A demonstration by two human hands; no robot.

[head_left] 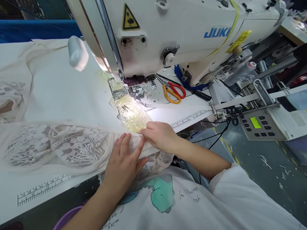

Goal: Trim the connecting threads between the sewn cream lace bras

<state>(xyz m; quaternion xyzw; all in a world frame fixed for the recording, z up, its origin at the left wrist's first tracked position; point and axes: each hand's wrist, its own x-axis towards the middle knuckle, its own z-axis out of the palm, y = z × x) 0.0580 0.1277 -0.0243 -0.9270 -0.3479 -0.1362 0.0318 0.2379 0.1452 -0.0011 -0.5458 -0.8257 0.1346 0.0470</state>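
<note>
A white lace bra [80, 147] lies along the front of the table, its cups to the left and its plain band running under my hands. My left hand [126, 156] rests flat on the band with fingers spread, pressing it to the table. Just right of it, my right hand [161, 135] is closed in a pinch at the band's upper edge. A thin metal tip [138, 132] pokes out from its fingers, while the rest of that tool is hidden in the grip. More lace hangs over the table edge below my hands.
A white sewing machine [187, 35] stands over the table, with a tape-covered yellowish plate [130, 111] by its needle area. Scissors [171, 92] with red and yellow handles lie under its arm beside a black-handled tool [201, 95]. A control box [261, 124] sits right. More lace pieces [11, 95] lie left.
</note>
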